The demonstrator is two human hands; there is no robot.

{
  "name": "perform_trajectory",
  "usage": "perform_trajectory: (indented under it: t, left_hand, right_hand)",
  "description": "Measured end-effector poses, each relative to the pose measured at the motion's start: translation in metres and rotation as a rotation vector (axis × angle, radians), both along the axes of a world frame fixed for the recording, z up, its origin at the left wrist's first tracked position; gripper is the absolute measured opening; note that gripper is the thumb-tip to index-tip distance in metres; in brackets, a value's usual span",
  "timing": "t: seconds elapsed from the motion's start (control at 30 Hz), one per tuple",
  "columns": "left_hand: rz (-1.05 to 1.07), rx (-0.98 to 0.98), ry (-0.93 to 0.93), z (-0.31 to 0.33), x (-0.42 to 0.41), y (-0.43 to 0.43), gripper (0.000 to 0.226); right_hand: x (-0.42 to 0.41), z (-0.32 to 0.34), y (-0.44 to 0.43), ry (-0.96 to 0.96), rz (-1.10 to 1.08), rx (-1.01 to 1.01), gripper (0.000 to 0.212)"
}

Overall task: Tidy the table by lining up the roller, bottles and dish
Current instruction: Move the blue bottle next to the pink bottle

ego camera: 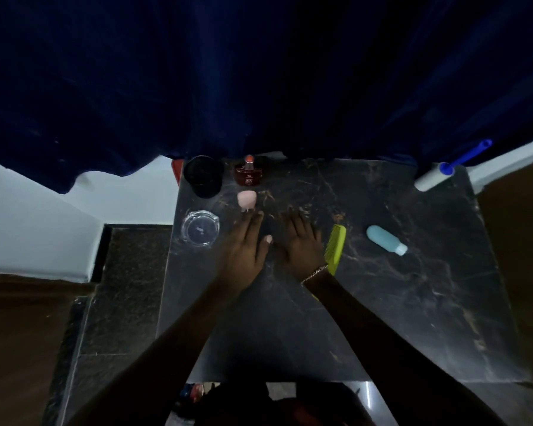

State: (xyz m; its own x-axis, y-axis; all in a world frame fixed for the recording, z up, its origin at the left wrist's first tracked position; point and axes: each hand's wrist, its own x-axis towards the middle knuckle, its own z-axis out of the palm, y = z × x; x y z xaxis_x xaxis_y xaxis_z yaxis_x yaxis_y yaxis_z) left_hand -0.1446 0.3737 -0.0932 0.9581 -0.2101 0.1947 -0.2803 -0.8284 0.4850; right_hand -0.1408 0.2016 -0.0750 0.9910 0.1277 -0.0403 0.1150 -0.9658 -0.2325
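On the dark marble table point(382, 318), a lint roller point(436, 178) with a blue handle lies at the far right corner. A light blue bottle point(386, 240) lies on its side at the right. A dark red bottle point(248, 173) stands at the back, with a small pink bottle point(246, 199) just in front of it. A clear glass dish point(200, 228) sits at the left edge. My left hand point(246, 244) rests flat, fingertips just below the pink bottle. My right hand point(300, 241) lies flat beside it, holding nothing.
A black cup point(203, 176) stands at the back left corner. A yellow-green comb point(335, 247) lies right of my right hand, partly under my wrist. A dark blue curtain point(259, 72) hangs over the table's far edge. Floor lies to the left.
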Motion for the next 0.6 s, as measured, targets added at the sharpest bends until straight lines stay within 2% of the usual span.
perform_trajectory:
  t: [0.07,0.2,0.43,0.6]
  left_hand:
    - [-0.061,0.069,-0.051,-0.006,-0.009,-0.015,0.06]
    - [-0.141,0.113,-0.01,-0.013,-0.022,-0.052,0.06]
    - [-0.18,0.188,0.046,-0.013,-0.031,-0.122,0.062]
    - [-0.151,0.151,0.07,-0.005,-0.032,-0.186,0.061]
  right_hand:
    - [-0.018,0.0,-0.018,0.006,0.002,-0.029,0.072]
    - [-0.045,-0.004,-0.062,0.028,-0.052,-0.031,0.073]
    - [-0.056,-0.004,-0.135,0.11,-0.176,-0.019,0.066]
    - [-0.044,0.005,-0.197,0.104,-0.231,0.018,0.062]
